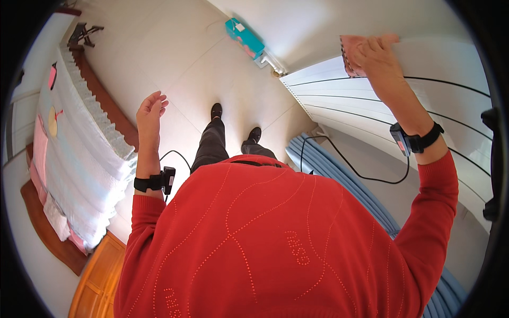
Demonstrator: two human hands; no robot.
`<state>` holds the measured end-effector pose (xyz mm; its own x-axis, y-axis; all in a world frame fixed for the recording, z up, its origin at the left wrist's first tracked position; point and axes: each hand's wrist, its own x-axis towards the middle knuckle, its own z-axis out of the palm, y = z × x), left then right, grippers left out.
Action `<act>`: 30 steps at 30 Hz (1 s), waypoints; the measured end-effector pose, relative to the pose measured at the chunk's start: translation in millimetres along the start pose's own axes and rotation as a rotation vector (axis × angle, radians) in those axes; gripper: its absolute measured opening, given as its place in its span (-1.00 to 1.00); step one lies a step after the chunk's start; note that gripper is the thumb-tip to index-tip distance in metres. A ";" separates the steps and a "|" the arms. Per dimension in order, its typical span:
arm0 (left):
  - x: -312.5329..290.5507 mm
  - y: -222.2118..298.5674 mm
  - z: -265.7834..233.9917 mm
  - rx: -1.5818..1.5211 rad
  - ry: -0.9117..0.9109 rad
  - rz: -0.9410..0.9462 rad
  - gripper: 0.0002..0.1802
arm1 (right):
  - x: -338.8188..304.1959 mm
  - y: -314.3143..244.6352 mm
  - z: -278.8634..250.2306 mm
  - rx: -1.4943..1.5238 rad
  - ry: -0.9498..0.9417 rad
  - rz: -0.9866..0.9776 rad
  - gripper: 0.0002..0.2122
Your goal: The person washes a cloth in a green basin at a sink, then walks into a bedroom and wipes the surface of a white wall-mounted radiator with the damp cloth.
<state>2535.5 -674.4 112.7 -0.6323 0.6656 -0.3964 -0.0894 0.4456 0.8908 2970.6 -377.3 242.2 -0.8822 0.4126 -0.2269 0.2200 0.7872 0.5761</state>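
My right hand [377, 55] lies flat over a pink cloth [351, 53] with a dark-edged border, pressing it against the white panelled radiator [339, 90] near its far end. The fingers reach past the cloth along the pale surface, the thumb side partly hidden. To the left, my left hand [151, 108] hangs in the air with fingers loosely curled and a little apart, and nothing shows in it. Each forearm wears a black strap with a small device; the right strap device [401, 139] has a black cable [366, 179] looping from it toward my waist.
A bed [85, 143] with a frilled white cover and wooden frame stands at the left. A teal box [245, 38] sits by the radiator's pipe valve. Blue curtain folds [339, 175] hang below the radiator at the right. An orange-brown wooden cabinet [98, 278] is at lower left.
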 end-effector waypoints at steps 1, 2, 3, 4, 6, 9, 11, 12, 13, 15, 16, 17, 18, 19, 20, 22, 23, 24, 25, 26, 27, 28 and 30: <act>-3.8 -3.7 -3.4 -0.008 0.008 -0.003 -0.63 | 0.7 2.0 -2.2 0.005 -0.048 -0.001 -0.75; -9.2 -9.4 -8.5 -0.018 0.013 -0.002 -0.64 | -0.1 0.1 -3.3 0.016 -0.105 -0.008 -0.76; -12.1 -13.8 -12.9 -0.029 0.019 -0.005 -0.64 | 1.3 -1.7 -3.8 -0.006 -0.098 0.005 -0.74; -12.3 -19.1 -16.5 -0.040 0.023 -0.010 -0.64 | 3.4 -5.0 -2.2 -0.018 -0.102 0.008 -0.72; -9.0 -29.3 -23.6 -0.049 0.023 -0.017 -0.64 | 9.0 -10.0 3.4 -0.036 -0.150 0.025 -0.69; 4.9 -47.3 -31.4 -0.017 0.008 -0.048 -0.64 | 23.4 -12.7 24.7 -0.073 -0.199 0.008 -0.73; 13.2 -62.0 -39.4 0.035 -0.019 -0.057 -0.62 | 33.9 -18.4 45.3 -0.117 -0.110 -0.061 -0.84; 14.6 -70.2 -44.0 0.052 -0.030 -0.071 -0.63 | 37.7 -22.0 55.3 -0.068 -0.196 -0.068 -0.78; 16.6 -78.9 -47.8 0.064 -0.047 -0.072 -0.63 | 42.3 -25.6 66.4 -0.019 -0.283 -0.074 -0.71; 20.6 -96.1 -54.8 0.087 -0.086 -0.087 -0.63 | 50.2 -34.1 85.0 -0.015 -0.429 -0.148 -0.67; 19.2 -105.2 -57.0 0.098 -0.108 -0.102 -0.63 | 53.3 -40.6 93.3 -0.017 -0.453 -0.150 -0.67; 18.6 -113.9 -59.1 0.110 -0.127 -0.119 -0.62 | 57.5 -46.7 100.5 -0.018 -0.475 -0.156 -0.68; 17.9 -122.1 -60.4 0.117 -0.136 -0.152 -0.62 | 62.4 -53.6 107.8 -0.018 -0.494 -0.164 -0.68; 16.2 -130.1 -61.8 0.126 -0.145 -0.187 -0.62 | 64.1 -59.5 112.7 -0.086 -0.462 -0.181 -0.69; 14.3 -137.3 -63.0 0.132 -0.156 -0.223 -0.62 | 67.3 -66.2 119.2 -0.084 -0.403 -0.174 -0.69; 12.6 -150.7 -65.4 0.136 -0.145 -0.260 -0.62 | 74.3 -77.5 134.9 -0.104 -0.282 -0.163 -0.67; 11.6 -157.0 -67.3 0.122 -0.134 -0.268 -0.62 | 78.9 -81.7 144.7 -0.088 -0.267 -0.182 -0.71; 8.5 -162.8 -68.8 0.111 -0.116 -0.291 -0.62 | 82.2 -86.4 155.8 -0.058 -0.196 -0.223 -0.75; 5.9 -168.4 -70.6 0.099 -0.117 -0.287 -0.62 | 87.4 -93.1 169.6 -0.026 -0.119 -0.261 -0.79; 3.5 -173.8 -71.5 0.096 -0.100 -0.277 -0.62 | 95.3 -100.7 184.7 0.006 -0.042 -0.294 -0.83; -0.5 -179.4 -72.2 0.093 -0.082 -0.298 -0.62 | 103.3 -110.3 200.0 0.191 -0.265 -0.268 -0.84; -5.4 -184.7 -72.4 0.092 -0.070 -0.320 -0.62 | 112.2 -120.4 215.0 0.226 -0.393 -0.250 -0.86; -14.1 -196.8 -69.2 0.090 -0.054 -0.400 -0.65 | 120.9 -135.8 235.3 0.186 -0.539 -0.263 -0.79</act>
<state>2508.7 -812.8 -41.6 -0.5194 0.4586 -0.7211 -0.2508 0.7248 0.6416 2932.0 -326.4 -48.2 -0.5931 0.3295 -0.7346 0.1360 0.9403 0.3119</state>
